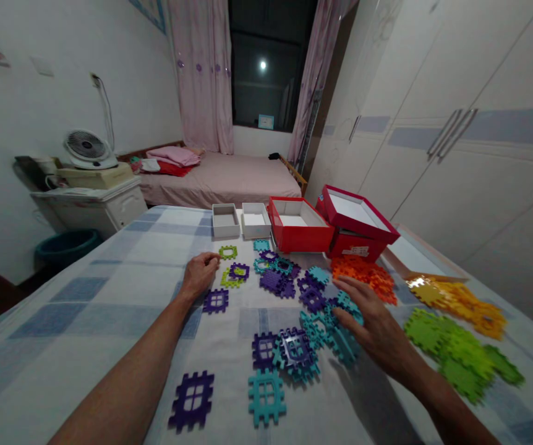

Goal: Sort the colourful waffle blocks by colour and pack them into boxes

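My left hand [200,276] has its fingers curled and pinched at the left edge of a lime-green interlocking tile [228,252] with an open middle. Just below it, a purple frame tile [239,271] overlaps another green tile [230,280]. A purple window tile [216,301] lies beside my left wrist. My right hand [366,312] is spread, thumb apart from fingers, over a heap of teal tiles [342,340]. Left of that heap are stacked purple and teal window tiles [295,349]. Nearer me lie a purple window tile [192,400] and a teal one [266,396].
Orange tiles [363,278], yellow tiles [468,304] and green tiles [456,352] form piles on the right. Along the back stand two small white boxes [225,230], a red box [301,238] and a tilted red lid [373,224]. A checked cloth [122,272] covers the table.
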Tool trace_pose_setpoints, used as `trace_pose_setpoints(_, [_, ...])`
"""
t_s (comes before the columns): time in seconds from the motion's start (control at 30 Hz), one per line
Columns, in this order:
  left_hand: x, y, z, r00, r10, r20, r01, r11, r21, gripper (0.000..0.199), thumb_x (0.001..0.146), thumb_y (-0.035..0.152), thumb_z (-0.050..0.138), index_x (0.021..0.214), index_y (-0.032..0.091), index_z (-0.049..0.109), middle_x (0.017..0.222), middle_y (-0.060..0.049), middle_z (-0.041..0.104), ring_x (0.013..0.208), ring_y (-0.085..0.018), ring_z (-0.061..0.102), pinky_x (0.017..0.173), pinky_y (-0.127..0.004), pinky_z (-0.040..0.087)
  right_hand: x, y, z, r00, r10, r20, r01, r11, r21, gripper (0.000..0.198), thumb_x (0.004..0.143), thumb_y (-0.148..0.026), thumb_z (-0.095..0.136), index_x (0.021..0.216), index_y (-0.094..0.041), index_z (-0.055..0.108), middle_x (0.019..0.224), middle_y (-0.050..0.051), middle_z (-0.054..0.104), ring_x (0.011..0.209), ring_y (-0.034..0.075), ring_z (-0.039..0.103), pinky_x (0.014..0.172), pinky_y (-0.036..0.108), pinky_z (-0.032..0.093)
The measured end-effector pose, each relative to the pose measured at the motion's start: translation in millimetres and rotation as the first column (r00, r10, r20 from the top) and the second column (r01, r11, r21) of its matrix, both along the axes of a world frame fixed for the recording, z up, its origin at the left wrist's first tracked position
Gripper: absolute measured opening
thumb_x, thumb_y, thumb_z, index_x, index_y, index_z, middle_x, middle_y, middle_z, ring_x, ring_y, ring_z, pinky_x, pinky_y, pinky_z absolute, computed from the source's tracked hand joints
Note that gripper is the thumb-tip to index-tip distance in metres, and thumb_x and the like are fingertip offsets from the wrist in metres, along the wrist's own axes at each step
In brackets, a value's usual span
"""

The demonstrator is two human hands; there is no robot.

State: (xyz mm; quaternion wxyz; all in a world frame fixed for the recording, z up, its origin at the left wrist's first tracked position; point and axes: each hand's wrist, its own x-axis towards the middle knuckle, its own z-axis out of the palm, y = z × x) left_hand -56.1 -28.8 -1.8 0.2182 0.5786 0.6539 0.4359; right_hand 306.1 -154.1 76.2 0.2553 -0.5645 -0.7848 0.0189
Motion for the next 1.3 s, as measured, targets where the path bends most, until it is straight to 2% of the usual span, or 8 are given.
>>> trace_pose_setpoints(0.1, [-0.7, 1.0, -1.7, 1.0, 0.002, -0.006, -0.001, 1.0, 0.013, 0.033, 0.073, 0.032, 0.046, 0.09, 0.016, 0.069, 0.081, -0.005, 0.072, 0.075, -0.018, 0.067, 0.072, -0.026, 0.049, -46.4, 34.2, -6.6, 0.984, 0.149, 0.1, -0.143, 0.988, -0.059, 0.045, 0.087, -0.036, 0.047, 0.13, -0.021, 0.046, 0.138, 0.01, 0.042, 0.127, 0.025, 0.038, 0.103, 0.047, 0.034])
trace_pose_setpoints(0.2, [-0.6, 0.9, -1.4, 1.0, 0.005, -0.012, -0.005, 1.0, 0.02, 0.032, 0.074, 0.031, 0.046, 0.09, 0.016, 0.069, 0.078, -0.005, 0.072, 0.074, -0.018, 0.067, 0.071, -0.027, 0.049, -79.2, 50.6, -16.0, 0.971, 0.173, 0.164, -0.151, 0.979, -0.137, 0.05, 0.085, -0.032, 0.051, 0.132, -0.018, 0.044, 0.141, 0.012, 0.039, 0.13, 0.029, 0.032, 0.103, 0.051, 0.03])
trace_pose_setpoints(0.4, [1.9, -0.7, 1.5, 1.0, -0.004, -0.001, 0.005, 1.0, 0.026, 0.031, 0.074, 0.029, 0.046, 0.088, 0.016, 0.069, 0.079, -0.005, 0.071, 0.073, -0.017, 0.067, 0.071, -0.026, 0.049, -119.0, 44.5, -7.0, 0.923, 0.382, 0.053, -0.359, 0.902, -0.24, 0.031, 0.089, -0.03, 0.046, 0.117, -0.02, 0.056, 0.11, 0.008, 0.061, 0.105, 0.02, 0.053, 0.093, 0.037, 0.038])
trace_pose_setpoints(0.7, [2.2, -1.6, 3.2, 1.0, -0.024, 0.0, 0.024, 0.999, 0.041, 0.03, 0.075, 0.029, 0.045, 0.089, 0.015, 0.068, 0.079, -0.006, 0.071, 0.072, -0.017, 0.066, 0.069, -0.026, 0.049, -185.2, 101.8, -23.1, 0.925, 0.354, 0.141, -0.32, 0.922, -0.218, 0.051, 0.08, -0.031, 0.058, 0.129, -0.022, 0.046, 0.123, 0.011, 0.055, 0.116, 0.025, 0.047, 0.093, 0.041, 0.036])
trace_pose_setpoints(0.9, [1.9, 1.1, -1.4, 1.0, -0.015, 0.008, 0.015, 0.999, 0.049, 0.031, 0.075, 0.029, 0.044, 0.089, 0.015, 0.068, 0.078, -0.006, 0.07, 0.073, -0.017, 0.066, 0.07, -0.026, 0.048, -170.1, 108.6, -26.2, 0.965, 0.254, 0.066, -0.232, 0.943, -0.238, 0.03, 0.089, -0.021, 0.039, 0.11, -0.014, 0.06, 0.105, 0.011, 0.062, 0.1, 0.019, 0.056, 0.087, 0.032, 0.039])
trace_pose_setpoints(1.1, [2.4, -1.4, 2.3, 1.0, -0.002, 0.002, 0.002, 0.999, 0.038, 0.031, 0.074, 0.029, 0.045, 0.088, 0.015, 0.069, 0.08, -0.005, 0.071, 0.073, -0.017, 0.065, 0.07, -0.026, 0.047, -128.3, 94.0, -1.2, 0.878, 0.477, -0.028, -0.467, 0.844, -0.265, 0.043, 0.083, -0.023, 0.051, 0.125, -0.02, 0.052, 0.124, 0.007, 0.054, 0.113, 0.018, 0.05, 0.096, 0.03, 0.036])
trace_pose_setpoints(1.2, [2.9, -3.2, 4.6, 1.0, -0.002, -0.005, 0.002, 0.999, 0.038, 0.031, 0.074, 0.029, 0.045, 0.088, 0.015, 0.069, 0.079, -0.005, 0.07, 0.073, -0.017, 0.065, 0.07, -0.026, 0.047, -106.6, 96.5, -2.3, 0.955, 0.274, 0.118, -0.237, 0.937, -0.257, 0.043, 0.083, -0.023, 0.048, 0.126, -0.016, 0.052, 0.127, 0.012, 0.053, 0.117, 0.024, 0.047, 0.097, 0.037, 0.034])
trace_pose_setpoints(1.3, [2.8, -3.2, 4.4, 1.0, -0.004, -0.01, 0.004, 0.999, 0.038, 0.031, 0.074, 0.028, 0.045, 0.087, 0.015, 0.069, 0.077, -0.005, 0.07, 0.072, -0.017, 0.065, 0.069, -0.026, 0.047, -91.1, 94.4, -6.5, 0.961, 0.182, 0.207, -0.112, 0.944, -0.311, 0.038, 0.086, -0.027, 0.045, 0.12, -0.015, 0.057, 0.118, 0.013, 0.059, 0.111, 0.025, 0.053, 0.092, 0.035, 0.037])
